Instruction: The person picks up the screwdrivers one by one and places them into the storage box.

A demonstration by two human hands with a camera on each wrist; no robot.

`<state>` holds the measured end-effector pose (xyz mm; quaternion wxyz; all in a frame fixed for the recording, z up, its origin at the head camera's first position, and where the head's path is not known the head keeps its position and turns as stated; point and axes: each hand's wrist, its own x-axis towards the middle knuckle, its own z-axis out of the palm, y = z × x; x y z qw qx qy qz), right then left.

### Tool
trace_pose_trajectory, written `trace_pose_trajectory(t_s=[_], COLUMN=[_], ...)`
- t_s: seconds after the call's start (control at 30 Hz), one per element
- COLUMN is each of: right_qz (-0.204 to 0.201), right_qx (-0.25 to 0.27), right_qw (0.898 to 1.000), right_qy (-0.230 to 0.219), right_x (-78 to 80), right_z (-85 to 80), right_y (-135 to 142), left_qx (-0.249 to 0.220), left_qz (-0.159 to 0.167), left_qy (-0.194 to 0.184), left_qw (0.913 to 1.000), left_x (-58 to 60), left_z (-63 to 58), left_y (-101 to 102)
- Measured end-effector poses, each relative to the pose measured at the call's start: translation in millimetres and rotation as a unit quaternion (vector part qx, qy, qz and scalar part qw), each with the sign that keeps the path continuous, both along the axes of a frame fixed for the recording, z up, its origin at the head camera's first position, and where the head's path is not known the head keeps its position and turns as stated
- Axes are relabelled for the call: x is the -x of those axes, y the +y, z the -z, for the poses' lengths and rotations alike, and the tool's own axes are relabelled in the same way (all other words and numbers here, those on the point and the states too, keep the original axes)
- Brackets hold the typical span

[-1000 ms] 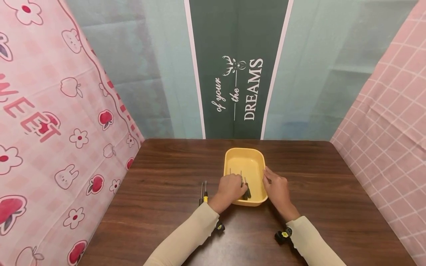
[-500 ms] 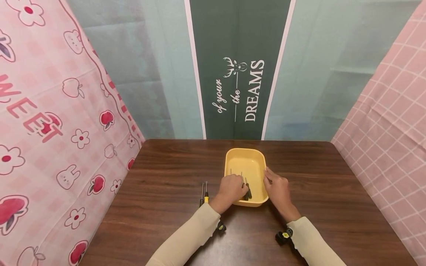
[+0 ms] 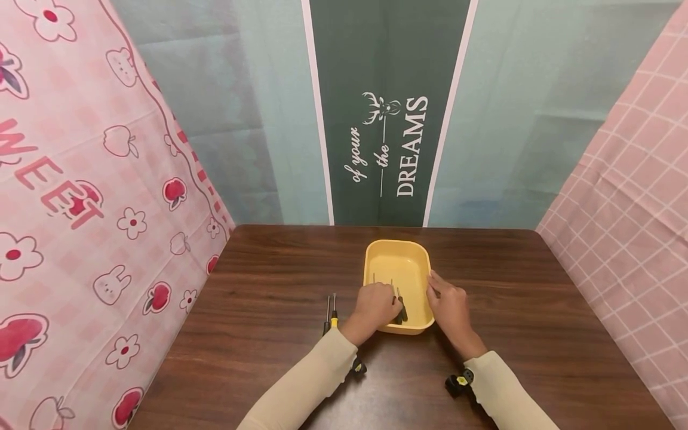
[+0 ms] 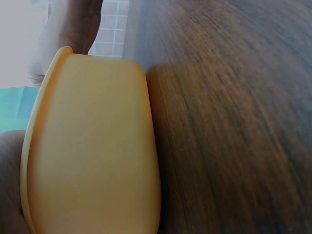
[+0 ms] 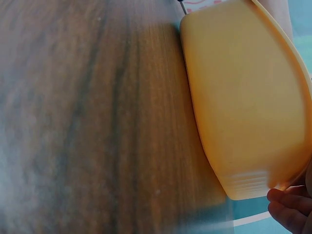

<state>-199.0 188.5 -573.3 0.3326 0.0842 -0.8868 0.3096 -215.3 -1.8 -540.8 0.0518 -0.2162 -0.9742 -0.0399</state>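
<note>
A yellow plastic tray (image 3: 398, 246) sits on the table, with several small dark-handled screwdrivers (image 3: 402, 310) inside. My left hand (image 3: 376, 303) reaches over the tray's near left part with its fingers bent down among them. Thin metal shafts show beyond its knuckles. Its fingertips and thumb are hidden, so I cannot tell whether it grips a screwdriver. At the right side my right hand (image 3: 448, 304) pinches the tray's rim; its fingers (image 5: 288, 207) show beside the tray wall (image 5: 243, 97) in the right wrist view.
Two larger screwdrivers, one black-handled (image 3: 326, 326) and one yellow-and-black (image 3: 334, 321), lie left of the tray, partly behind the left forearm. The brown wooden table (image 3: 500, 269) extends around it. Printed cloths hang at the back and both sides.
Both hands and the tray hold nearly the same place. The whole head view has shifted very slightly.
</note>
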Motion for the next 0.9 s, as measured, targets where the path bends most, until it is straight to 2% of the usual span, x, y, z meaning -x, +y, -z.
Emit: trace_pose_trajectory(t_s=[0.23,0.53,0.9], right_qz=[0.001,-0.001,-0.001], right_qx=[0.000,0.002,0.006], right_qw=[1.000,1.000,1.000], right_qy=[-0.012,-0.016,-0.017], right_x=[-0.3,-1.7,-3.5], right_z=[0.4,1.8,3.3], right_y=[-0.9,-1.2,-2.1], left_qx=[0.005,0.016,0.043], left_qz=[0.001,0.015,0.016], left_qy=[-0.006,-0.023,-0.041], left_qw=[1.0000,0.9995,0.9981], left_x=[0.1,-0.9,-1.8], left_z=[2.7,0.9,0.4], left_y=[0.1,-0.6,0.2])
